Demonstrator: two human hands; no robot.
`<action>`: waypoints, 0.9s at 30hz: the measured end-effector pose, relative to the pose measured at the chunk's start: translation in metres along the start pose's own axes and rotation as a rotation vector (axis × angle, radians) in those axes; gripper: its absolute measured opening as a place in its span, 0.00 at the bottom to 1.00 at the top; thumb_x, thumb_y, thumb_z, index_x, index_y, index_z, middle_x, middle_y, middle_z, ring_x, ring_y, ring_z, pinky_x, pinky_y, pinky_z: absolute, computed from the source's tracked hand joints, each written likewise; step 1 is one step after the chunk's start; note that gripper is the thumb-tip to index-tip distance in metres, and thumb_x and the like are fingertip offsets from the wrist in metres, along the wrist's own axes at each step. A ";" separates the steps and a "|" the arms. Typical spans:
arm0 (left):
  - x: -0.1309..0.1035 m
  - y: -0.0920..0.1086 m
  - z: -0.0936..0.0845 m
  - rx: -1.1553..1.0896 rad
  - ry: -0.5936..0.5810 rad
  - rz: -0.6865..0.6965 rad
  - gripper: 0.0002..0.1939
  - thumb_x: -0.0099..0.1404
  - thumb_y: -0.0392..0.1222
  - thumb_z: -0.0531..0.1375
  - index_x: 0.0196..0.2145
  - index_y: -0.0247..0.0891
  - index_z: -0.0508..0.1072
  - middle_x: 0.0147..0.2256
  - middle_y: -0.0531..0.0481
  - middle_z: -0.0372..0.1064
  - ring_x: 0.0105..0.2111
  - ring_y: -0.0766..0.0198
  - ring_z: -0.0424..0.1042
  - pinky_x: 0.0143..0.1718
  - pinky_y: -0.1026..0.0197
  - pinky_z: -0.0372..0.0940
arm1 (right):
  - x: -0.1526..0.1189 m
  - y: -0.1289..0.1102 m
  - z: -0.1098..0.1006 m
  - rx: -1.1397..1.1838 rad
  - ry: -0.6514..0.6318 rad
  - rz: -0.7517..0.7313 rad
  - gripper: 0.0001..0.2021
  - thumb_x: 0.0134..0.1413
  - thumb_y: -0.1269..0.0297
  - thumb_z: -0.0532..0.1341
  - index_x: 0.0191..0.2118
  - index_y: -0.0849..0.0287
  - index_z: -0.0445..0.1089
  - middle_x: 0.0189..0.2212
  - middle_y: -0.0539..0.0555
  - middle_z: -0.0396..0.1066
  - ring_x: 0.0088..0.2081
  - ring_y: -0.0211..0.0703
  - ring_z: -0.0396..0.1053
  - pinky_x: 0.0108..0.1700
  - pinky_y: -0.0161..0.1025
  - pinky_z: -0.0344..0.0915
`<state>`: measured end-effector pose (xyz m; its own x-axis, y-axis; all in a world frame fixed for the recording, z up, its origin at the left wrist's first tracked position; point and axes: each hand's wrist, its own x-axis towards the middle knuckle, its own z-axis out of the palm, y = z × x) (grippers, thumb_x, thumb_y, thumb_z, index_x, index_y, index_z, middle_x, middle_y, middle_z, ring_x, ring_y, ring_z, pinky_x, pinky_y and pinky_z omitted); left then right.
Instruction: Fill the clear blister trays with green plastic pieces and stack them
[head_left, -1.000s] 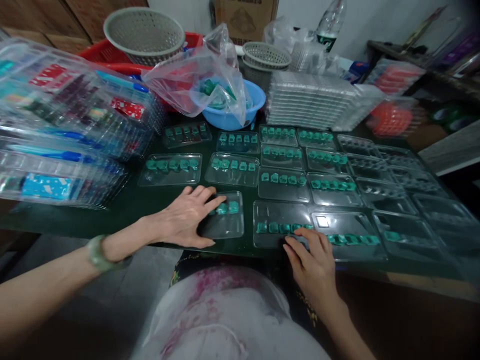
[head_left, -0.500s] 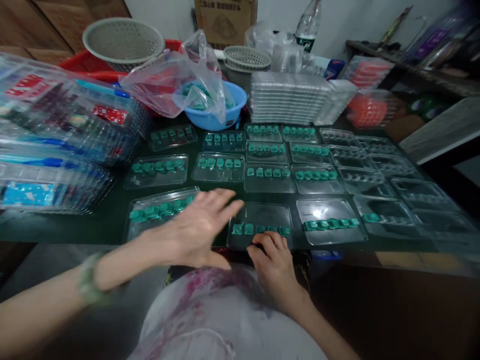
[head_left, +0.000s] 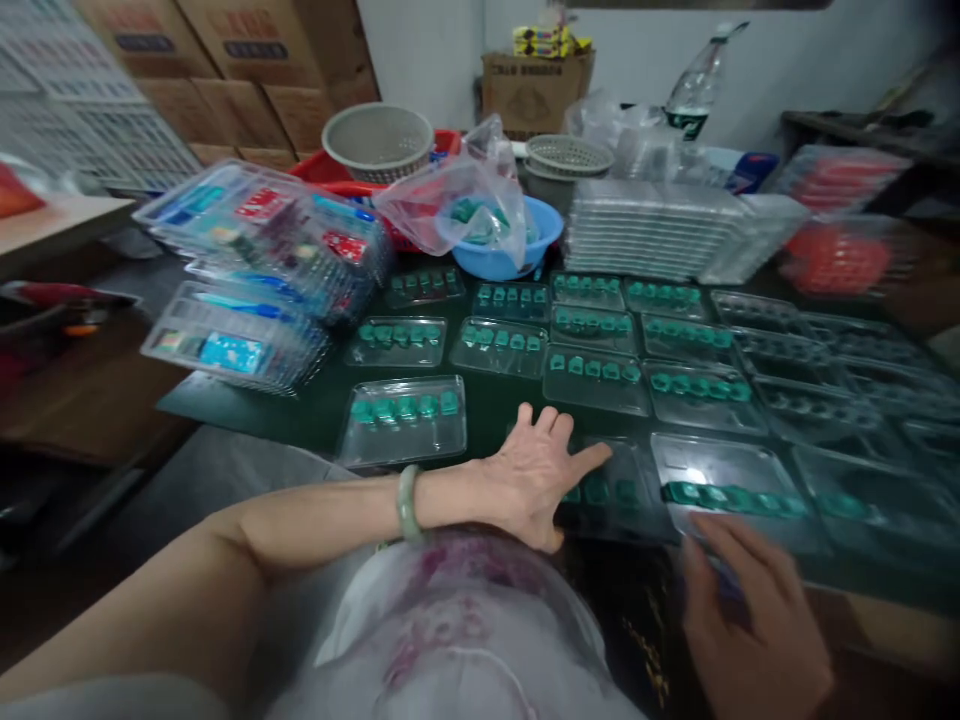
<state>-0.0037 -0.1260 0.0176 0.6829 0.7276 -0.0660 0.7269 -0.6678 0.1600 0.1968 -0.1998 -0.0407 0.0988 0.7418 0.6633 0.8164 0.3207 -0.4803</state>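
My left hand [head_left: 532, 475], with a green bangle on its wrist, is spread open palm down over the left part of a clear plastic tray [head_left: 637, 465]. Teal cube-like pieces sit in that tray's front row, some hidden by the hand. Blurred by motion, my right hand [head_left: 754, 615] is at the table's front edge with thumb and fingers apart. Its fingertips are near another clear tray [head_left: 720, 465] holding a row of teal pieces [head_left: 731, 497]. I see nothing held in either hand. On the left lies one more filled tray [head_left: 405, 435].
Filled clear trays [head_left: 592, 390] stand in rows behind, with unfilled-looking ones [head_left: 787, 350] at right. A blue basin [head_left: 499, 262] holds teal pieces under a plastic bag [head_left: 420, 210]. Stacked packed boxes [head_left: 255, 270] stand left, stacked clear trays [head_left: 652, 235] at the back.
The view has swung left. My right hand has left the pieces in the front tray and moved right, its fingers parting. My left hand has moved right, over that tray.
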 end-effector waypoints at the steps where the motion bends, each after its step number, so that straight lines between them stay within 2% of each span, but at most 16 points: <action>1: -0.009 -0.001 -0.009 -0.016 0.020 -0.021 0.48 0.37 0.55 0.60 0.56 0.41 0.52 0.43 0.39 0.55 0.40 0.49 0.56 0.41 0.45 0.49 | 0.005 -0.007 0.000 -0.005 0.016 0.010 0.15 0.44 0.76 0.61 0.42 0.59 0.69 0.39 0.55 0.68 0.39 0.43 0.66 0.44 0.42 0.62; 3: -0.032 -0.008 -0.027 -0.023 0.068 -0.088 0.47 0.38 0.54 0.60 0.56 0.42 0.51 0.44 0.40 0.54 0.41 0.49 0.55 0.41 0.46 0.49 | 0.017 -0.021 0.004 0.018 0.022 0.007 0.15 0.45 0.75 0.60 0.42 0.58 0.68 0.39 0.54 0.68 0.39 0.43 0.66 0.44 0.41 0.62; 6: -0.073 -0.038 -0.044 0.048 0.117 -0.250 0.47 0.40 0.52 0.61 0.57 0.43 0.49 0.48 0.39 0.51 0.44 0.47 0.53 0.43 0.45 0.48 | 0.032 -0.041 0.023 0.140 -0.074 -0.070 0.14 0.47 0.74 0.59 0.41 0.56 0.68 0.38 0.54 0.68 0.40 0.43 0.66 0.44 0.41 0.62; 8: -0.100 -0.067 -0.044 0.113 0.122 -0.357 0.48 0.40 0.52 0.62 0.58 0.42 0.49 0.50 0.38 0.49 0.47 0.44 0.51 0.44 0.44 0.47 | 0.039 -0.052 0.042 0.238 -0.192 -0.143 0.13 0.49 0.73 0.58 0.42 0.55 0.68 0.38 0.55 0.67 0.40 0.43 0.66 0.43 0.42 0.63; 11: -0.127 -0.105 -0.030 0.132 0.075 -0.435 0.50 0.39 0.55 0.63 0.58 0.42 0.47 0.51 0.37 0.50 0.47 0.43 0.51 0.44 0.44 0.48 | 0.047 -0.064 0.075 0.330 -0.344 -0.208 0.12 0.51 0.71 0.55 0.43 0.55 0.66 0.39 0.56 0.65 0.40 0.43 0.65 0.43 0.42 0.63; 13: -0.134 -0.119 -0.019 0.125 0.050 -0.425 0.51 0.38 0.56 0.63 0.58 0.43 0.47 0.54 0.37 0.47 0.48 0.42 0.51 0.44 0.45 0.48 | 0.053 -0.070 0.095 0.349 -0.420 -0.246 0.11 0.52 0.70 0.54 0.43 0.56 0.66 0.39 0.56 0.64 0.41 0.42 0.64 0.43 0.42 0.63; 15: -0.135 -0.126 -0.010 0.125 0.032 -0.382 0.51 0.39 0.57 0.63 0.58 0.45 0.47 0.57 0.37 0.41 0.50 0.41 0.49 0.44 0.45 0.48 | 0.060 -0.071 0.112 0.313 -0.475 -0.293 0.11 0.53 0.69 0.53 0.43 0.57 0.65 0.39 0.56 0.64 0.41 0.42 0.63 0.43 0.41 0.62; 18: -0.132 -0.128 -0.002 0.119 -0.006 -0.302 0.48 0.42 0.58 0.61 0.59 0.50 0.46 0.59 0.39 0.38 0.52 0.39 0.47 0.45 0.43 0.46 | 0.075 -0.069 0.135 0.116 -0.517 -0.362 0.11 0.53 0.69 0.52 0.43 0.59 0.65 0.39 0.57 0.64 0.42 0.44 0.61 0.43 0.42 0.59; 22: -0.131 -0.130 0.002 0.086 -0.037 -0.249 0.48 0.45 0.58 0.60 0.59 0.49 0.43 0.60 0.38 0.38 0.53 0.41 0.47 0.47 0.42 0.43 | 0.095 -0.063 0.161 -0.199 -0.603 -0.488 0.09 0.52 0.69 0.54 0.39 0.61 0.67 0.36 0.57 0.64 0.40 0.46 0.59 0.39 0.42 0.54; 27: -0.129 -0.137 -0.002 0.014 -0.031 -0.232 0.49 0.43 0.61 0.59 0.59 0.46 0.46 0.57 0.37 0.46 0.51 0.43 0.52 0.46 0.45 0.46 | 0.105 -0.064 0.183 -0.336 -0.679 -0.643 0.08 0.54 0.71 0.51 0.30 0.60 0.67 0.28 0.55 0.64 0.34 0.42 0.59 0.36 0.40 0.49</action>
<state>-0.1917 -0.1276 0.0063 0.4991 0.8568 -0.1299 0.8655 -0.4854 0.1235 0.0513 -0.0345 -0.0454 -0.6802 0.6991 0.2206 0.7297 0.6744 0.1129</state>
